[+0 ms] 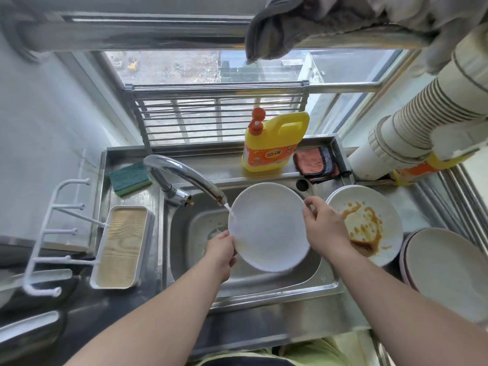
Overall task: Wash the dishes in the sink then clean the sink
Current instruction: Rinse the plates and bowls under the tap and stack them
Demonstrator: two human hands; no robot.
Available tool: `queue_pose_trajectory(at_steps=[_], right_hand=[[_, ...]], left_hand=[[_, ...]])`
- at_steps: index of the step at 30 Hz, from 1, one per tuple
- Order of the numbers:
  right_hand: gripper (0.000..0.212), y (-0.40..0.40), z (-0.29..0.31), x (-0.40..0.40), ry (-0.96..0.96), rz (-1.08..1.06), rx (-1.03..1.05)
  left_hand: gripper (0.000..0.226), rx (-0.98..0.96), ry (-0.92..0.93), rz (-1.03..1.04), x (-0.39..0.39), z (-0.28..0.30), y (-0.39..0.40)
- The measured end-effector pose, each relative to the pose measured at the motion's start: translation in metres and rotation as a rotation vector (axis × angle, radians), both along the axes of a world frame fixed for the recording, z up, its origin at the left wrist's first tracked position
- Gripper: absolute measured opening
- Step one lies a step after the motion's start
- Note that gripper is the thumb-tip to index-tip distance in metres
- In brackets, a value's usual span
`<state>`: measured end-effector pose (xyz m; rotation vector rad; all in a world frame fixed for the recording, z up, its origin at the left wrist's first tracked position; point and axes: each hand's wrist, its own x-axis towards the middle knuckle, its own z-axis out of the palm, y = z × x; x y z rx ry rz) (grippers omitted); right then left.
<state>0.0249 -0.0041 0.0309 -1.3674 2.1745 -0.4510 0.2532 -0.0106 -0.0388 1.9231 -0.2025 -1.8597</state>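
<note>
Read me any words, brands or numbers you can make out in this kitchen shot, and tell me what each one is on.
No text here can be read with certainty.
Yellow detergent bottle: its orange label carries print, too blurred to read.
Sink: a small stamped mark on the front right rim, too small to read.
Second yellow bottle at right: label mostly hidden and blurred.

Both hands, left (221, 249) and right (323, 228), grip a white plate (268, 228) over the sink (237, 280). Tap (190, 177) water hits its rim
</note>
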Motion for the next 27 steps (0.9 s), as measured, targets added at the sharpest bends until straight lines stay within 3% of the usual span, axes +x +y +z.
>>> queue_pose_trajectory(at_steps=[4,16,20,24,27], right_hand=[[0.011,0.003,-0.011,0.009,-0.057,-0.072,-0.015],[0.006,-0.009,-0.047,0.055,-0.297,-0.449,0.036],[0.009,-0.014,-0.068,0.087,-0.612,-0.57,0.147],[0.009,-0.016,-0.064,0.121,-0.841,-0.512,0.413],[0.017,-0.012,-0.067,0.136,-0.802,-0.358,0.54]], left_hand=[[0.044,-0.093,0.046,0.101,0.017,-0.001,-0.013],[0.024,-0.614,-0.129,0.077,0.05,0.056,-0.036],[0.026,-0.738,-0.279,-0.058,0.069,0.078,-0.036],[0.024,-0.757,-0.495,-0.227,0.094,0.084,-0.035],[0.018,-0.719,-0.594,-0.209,0.108,0.087,-0.033]])
